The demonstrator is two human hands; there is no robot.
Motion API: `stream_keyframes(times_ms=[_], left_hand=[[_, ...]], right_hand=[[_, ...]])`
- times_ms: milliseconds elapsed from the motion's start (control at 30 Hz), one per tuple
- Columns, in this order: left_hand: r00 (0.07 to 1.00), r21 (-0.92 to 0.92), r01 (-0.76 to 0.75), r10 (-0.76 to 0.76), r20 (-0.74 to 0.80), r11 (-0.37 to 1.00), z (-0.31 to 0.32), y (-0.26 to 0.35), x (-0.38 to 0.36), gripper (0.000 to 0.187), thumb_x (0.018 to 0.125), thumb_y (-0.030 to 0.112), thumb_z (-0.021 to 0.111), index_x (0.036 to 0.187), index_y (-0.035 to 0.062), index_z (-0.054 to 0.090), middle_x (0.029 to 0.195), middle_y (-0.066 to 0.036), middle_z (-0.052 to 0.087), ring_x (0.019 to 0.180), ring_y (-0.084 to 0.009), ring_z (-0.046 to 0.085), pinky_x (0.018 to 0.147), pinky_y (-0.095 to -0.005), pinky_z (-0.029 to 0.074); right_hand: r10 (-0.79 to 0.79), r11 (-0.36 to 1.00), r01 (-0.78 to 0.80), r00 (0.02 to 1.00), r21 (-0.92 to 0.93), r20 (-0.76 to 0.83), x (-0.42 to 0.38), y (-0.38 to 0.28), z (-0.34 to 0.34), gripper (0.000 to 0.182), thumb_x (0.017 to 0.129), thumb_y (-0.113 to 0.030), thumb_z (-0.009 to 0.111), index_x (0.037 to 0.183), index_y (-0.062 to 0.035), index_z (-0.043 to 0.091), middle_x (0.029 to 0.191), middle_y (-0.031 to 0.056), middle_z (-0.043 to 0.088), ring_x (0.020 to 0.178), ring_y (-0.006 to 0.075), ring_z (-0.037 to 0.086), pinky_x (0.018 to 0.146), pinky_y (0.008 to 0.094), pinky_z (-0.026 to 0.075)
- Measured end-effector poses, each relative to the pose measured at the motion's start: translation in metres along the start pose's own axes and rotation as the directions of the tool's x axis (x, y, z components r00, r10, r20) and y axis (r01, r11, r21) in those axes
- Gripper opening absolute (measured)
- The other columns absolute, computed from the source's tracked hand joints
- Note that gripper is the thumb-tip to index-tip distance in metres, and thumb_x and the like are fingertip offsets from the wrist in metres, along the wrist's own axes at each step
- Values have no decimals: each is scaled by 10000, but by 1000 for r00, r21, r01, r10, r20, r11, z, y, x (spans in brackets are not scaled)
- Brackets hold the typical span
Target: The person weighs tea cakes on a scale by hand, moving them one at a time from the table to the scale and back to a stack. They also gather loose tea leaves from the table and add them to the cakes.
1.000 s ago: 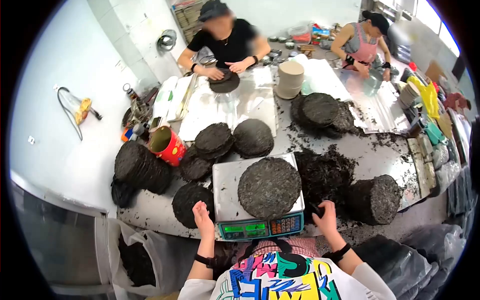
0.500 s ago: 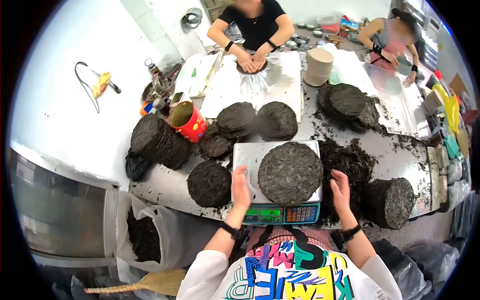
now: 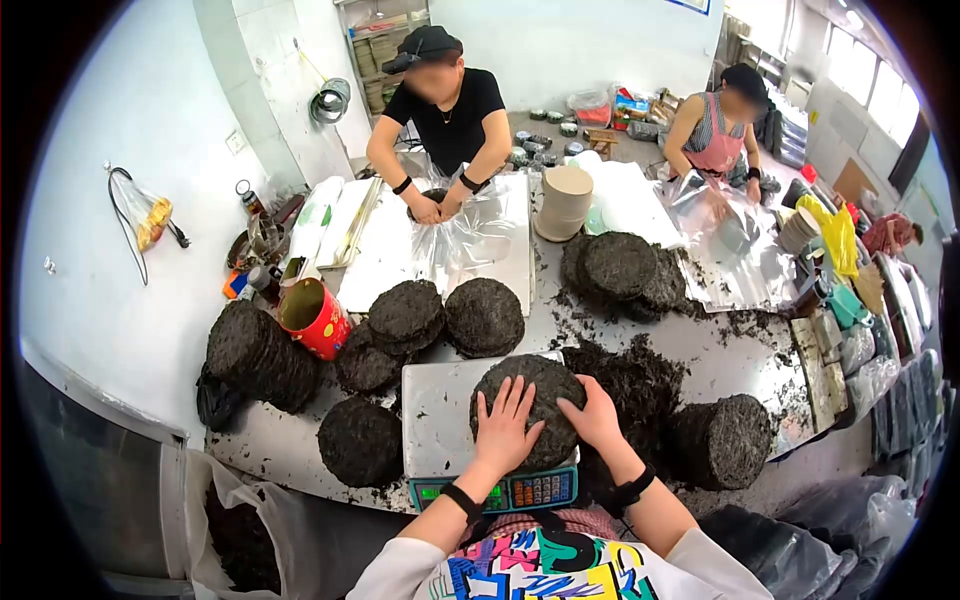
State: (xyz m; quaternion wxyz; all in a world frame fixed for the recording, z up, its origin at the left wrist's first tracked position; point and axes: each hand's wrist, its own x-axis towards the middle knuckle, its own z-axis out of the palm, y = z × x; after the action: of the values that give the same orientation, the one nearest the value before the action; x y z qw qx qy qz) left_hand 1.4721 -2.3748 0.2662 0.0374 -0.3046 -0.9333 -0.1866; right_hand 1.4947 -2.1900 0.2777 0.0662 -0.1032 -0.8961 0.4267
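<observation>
A dark, rough round cake [image 3: 545,440] of pressed dried flakes, much like seaweed, sits on the metal pan of a digital scale [image 3: 430,440]. My left hand [image 3: 508,425] lies flat across the top of the cake, fingers spread. On its right side, my right hand [image 3: 600,415] grips the rim, the thumb over the upper face and the other fingers partly hidden. The scale's keypad [image 3: 540,488] shows below the cake; my left forearm covers part of the display. Loose dark flakes [image 3: 640,390] are heaped just right of the scale.
More dark cakes [image 3: 360,440] lie around the scale, with a tall stack [image 3: 260,355] at left and another stack [image 3: 725,440] at right. A red tin [image 3: 318,320] stands behind. Across the table, one person [image 3: 440,120] handles plastic film; another [image 3: 715,140] works at far right.
Both my hands have come in from beside the scale onto the cake. The view has tilted up and shifted right. The person opposite now has plastic film around the cake there.
</observation>
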Motion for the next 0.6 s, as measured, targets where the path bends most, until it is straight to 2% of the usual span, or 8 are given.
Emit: stream_keyframes(times_ms=[67,100,200,233,333,433,500,600], left_hand=[[1000,8,-7,7,22,1000,1,0,-3,583,891,387,498,1414,195,326,1486,-94,244,1387,-296,165,1064,-617,100],[1000,31,0,-1,28,1000,3,1,-3,569,894,385,490,1409,200,336,1488,-92,242,1389,-300,157,1060,-624,98],[997,123,31,-39,63,992,8,4,4,528,905,379,467,1397,216,364,1494,-83,228,1394,-307,130,1052,-642,88],[994,164,47,-62,88,985,11,6,7,515,910,377,459,1393,221,372,1498,-77,218,1396,-307,117,1051,-646,83],[995,171,48,-62,77,984,16,8,8,474,923,362,425,1376,226,400,1503,-69,207,1399,-311,100,1047,-655,81],[999,126,52,-53,5,991,18,9,9,481,913,349,442,1372,211,404,1496,-78,225,1396,-317,114,1044,-656,89],[999,98,46,-46,-9,994,17,8,8,477,911,333,452,1367,197,409,1490,-90,237,1393,-318,130,1045,-654,89],[999,-166,51,-48,26,985,3,-6,9,459,911,294,458,1351,166,420,1459,-122,294,1377,-331,182,1064,-615,109]], right_hand=[[182,929,-227,968,292,172,14,18,3,532,753,-284,711,1127,36,510,917,170,601,895,328,599,793,396,479],[48,994,-60,991,89,126,18,29,12,443,765,-279,697,1066,9,546,750,161,610,747,338,621,683,400,496],[-105,951,114,993,-288,45,1,-3,20,325,795,-256,671,1003,-27,571,765,171,622,736,339,623,633,370,497],[-212,949,204,977,-241,-9,-6,-5,22,205,819,-211,648,914,-42,583,768,179,615,710,355,609,593,356,493],[-182,971,217,944,102,-276,-11,15,31,146,828,-158,640,878,-34,583,715,158,589,660,302,613,588,342,475],[219,870,67,835,488,-505,-10,55,27,123,843,-101,635,891,-13,563,825,42,579,730,132,517,678,266,428],[453,638,107,748,762,-484,-19,77,-1,127,879,-94,600,974,-21,560,890,20,594,773,103,529,688,258,438],[502,609,-173,839,774,-208,-55,129,-39,408,879,-195,611,1212,7,489,1115,97,567,978,178,539,828,316,438]])
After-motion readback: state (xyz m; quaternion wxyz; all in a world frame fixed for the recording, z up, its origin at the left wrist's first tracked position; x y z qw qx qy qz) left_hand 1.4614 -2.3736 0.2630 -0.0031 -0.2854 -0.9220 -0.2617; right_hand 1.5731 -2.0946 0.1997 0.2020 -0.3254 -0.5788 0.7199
